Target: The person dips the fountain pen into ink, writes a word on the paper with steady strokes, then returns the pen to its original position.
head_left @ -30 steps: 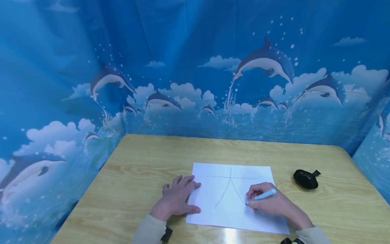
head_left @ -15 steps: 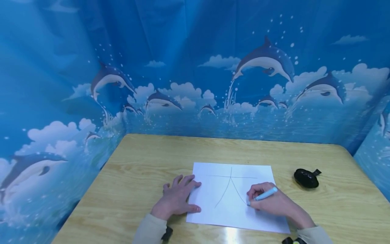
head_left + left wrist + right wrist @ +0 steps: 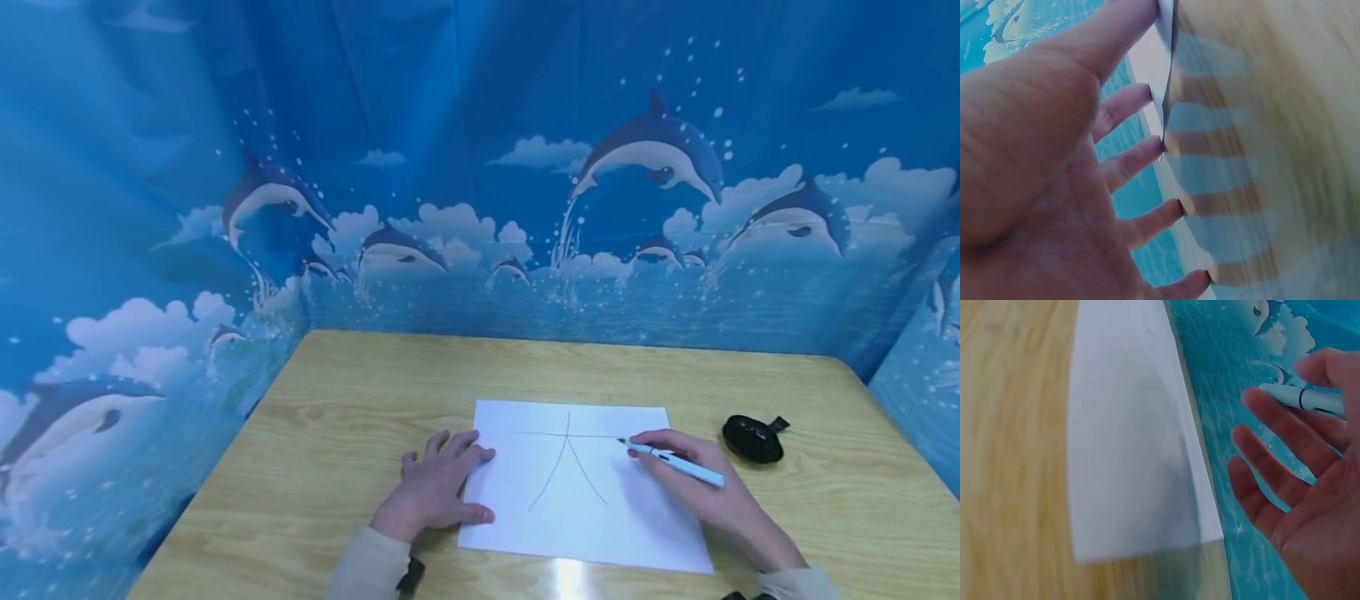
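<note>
A white sheet of paper [image 3: 540, 529] lies on the table. On it are thin dark lines: a horizontal stroke crossed by a short vertical one, with two curved strokes spreading downward. My left hand [image 3: 435, 487] rests with spread fingers at the sheet's left edge, index finger and thumb on the paper; in the left wrist view the fingertips [image 3: 1150, 150] touch down. My right hand [image 3: 708, 479] pinches a pale blue pen [image 3: 690, 469] between thumb and fingers. Its dark tip is near the right end of the horizontal stroke; whether it touches the paper I cannot tell.
A shiny black rounded object with a short tab [image 3: 752, 439] sits on the wooden table [image 3: 360, 392], right of the paper. Behind and on both sides hangs a blue curtain [image 3: 465, 108] printed with dolphins and clouds.
My right hand has moved up and right with the pen, from the lower end of the right curved stroke to the horizontal stroke's right end. The left hand stays in place.
</note>
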The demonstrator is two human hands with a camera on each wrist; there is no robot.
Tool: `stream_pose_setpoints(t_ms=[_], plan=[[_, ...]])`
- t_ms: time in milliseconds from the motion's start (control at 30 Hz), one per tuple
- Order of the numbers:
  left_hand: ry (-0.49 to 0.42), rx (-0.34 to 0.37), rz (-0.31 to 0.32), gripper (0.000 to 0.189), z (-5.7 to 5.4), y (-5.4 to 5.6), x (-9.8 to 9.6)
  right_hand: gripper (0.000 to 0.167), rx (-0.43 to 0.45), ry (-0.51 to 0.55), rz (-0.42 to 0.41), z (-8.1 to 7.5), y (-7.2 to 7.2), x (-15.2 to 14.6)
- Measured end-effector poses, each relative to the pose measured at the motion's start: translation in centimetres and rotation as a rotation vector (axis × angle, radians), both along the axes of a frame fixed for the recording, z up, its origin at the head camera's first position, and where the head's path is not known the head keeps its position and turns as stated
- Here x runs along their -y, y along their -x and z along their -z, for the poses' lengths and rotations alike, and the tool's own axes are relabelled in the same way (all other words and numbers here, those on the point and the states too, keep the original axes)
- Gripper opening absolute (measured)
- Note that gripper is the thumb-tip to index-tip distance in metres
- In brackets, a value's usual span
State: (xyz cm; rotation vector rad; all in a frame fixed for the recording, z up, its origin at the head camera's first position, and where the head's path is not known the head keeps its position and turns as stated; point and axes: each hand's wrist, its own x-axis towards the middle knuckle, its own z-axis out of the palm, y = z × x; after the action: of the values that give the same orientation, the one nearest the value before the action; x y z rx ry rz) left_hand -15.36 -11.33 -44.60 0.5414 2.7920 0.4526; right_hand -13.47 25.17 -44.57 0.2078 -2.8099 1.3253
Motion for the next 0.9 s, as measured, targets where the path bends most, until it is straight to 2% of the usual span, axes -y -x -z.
stream_pose_setpoints(t_ms=[67,167,300,400,667,767,900], plan=[[-0.002,0.004,0.002,0.08,0.0,0.0,0.0,0.028,-0.025,-0.024,0.037,-0.1,-0.2,-0.6],[-0.008,0.012,0.003,0.079,-0.1,-0.1,0.1,0.031,-0.07,0.003,0.045,-0.1,-0.4,-1.6],[-0.013,0.015,-0.001,0.079,-0.1,-0.1,0.1,0.03,-0.121,0.107,0.043,0.3,-0.4,-2.6],[-0.011,0.009,-0.002,0.079,-0.2,-0.1,0.1,0.026,-0.149,0.148,0.09,0.5,-0.4,-3.2],[-0.012,0.019,-0.001,0.079,-0.4,-0.2,0.1,0.021,-0.136,0.129,0.272,0.6,-0.8,-4.7],[-0.015,0.017,0.002,0.079,-0.4,-0.2,0.1,0.022,-0.183,0.138,0.307,0.7,-1.0,-5.4],[-0.02,0.017,0.005,0.078,-0.5,-0.3,0.1,0.029,-0.232,0.155,0.303,0.8,-1.3,-6.5]])
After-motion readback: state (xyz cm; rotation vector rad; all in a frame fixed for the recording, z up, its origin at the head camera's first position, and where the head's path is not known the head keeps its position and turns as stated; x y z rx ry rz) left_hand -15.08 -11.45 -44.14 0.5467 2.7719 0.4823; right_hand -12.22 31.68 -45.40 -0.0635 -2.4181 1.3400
